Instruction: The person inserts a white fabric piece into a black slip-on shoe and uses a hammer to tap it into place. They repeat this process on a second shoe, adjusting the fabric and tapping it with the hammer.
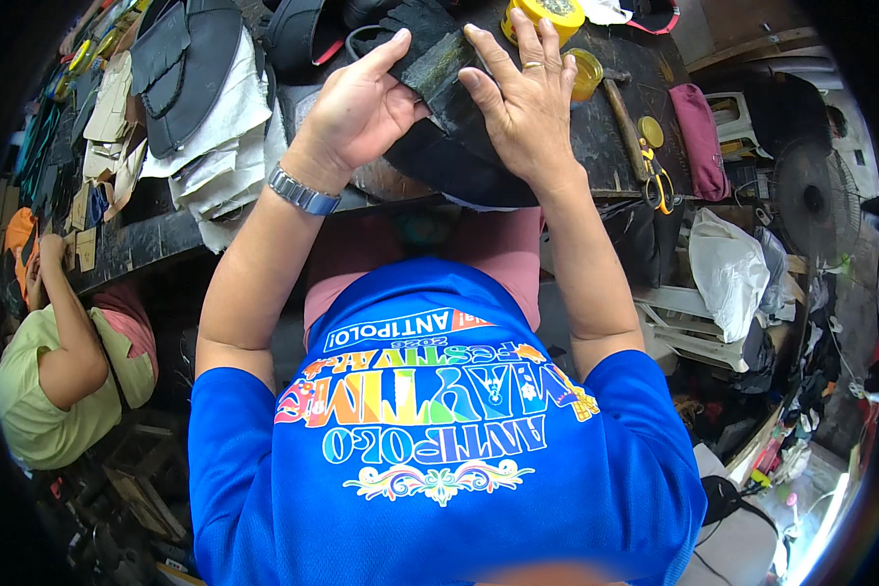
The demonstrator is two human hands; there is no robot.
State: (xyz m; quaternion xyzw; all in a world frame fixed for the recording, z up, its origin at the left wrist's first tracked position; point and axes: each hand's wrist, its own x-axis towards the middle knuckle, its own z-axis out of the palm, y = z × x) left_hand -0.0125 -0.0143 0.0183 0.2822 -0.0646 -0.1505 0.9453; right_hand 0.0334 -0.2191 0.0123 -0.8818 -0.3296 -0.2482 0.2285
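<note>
My left hand is palm up, its fingers curled under the lower left edge of a flat black piece with a greenish sheen, its thumb raised beside it. The piece looks like leather or fabric; I cannot tell which. Over its right side, my right hand is spread palm down, thumb and forefinger at the piece's edge; whether they press on it is unclear. Below both hands a curved black panel lies at the table's front edge.
Right of my hands are a yellow tub, a yellow cup, a hammer, scissors and a pink pouch. Black bag parts rest on white cloth at left. Nearby sits another person; a fan stands far right.
</note>
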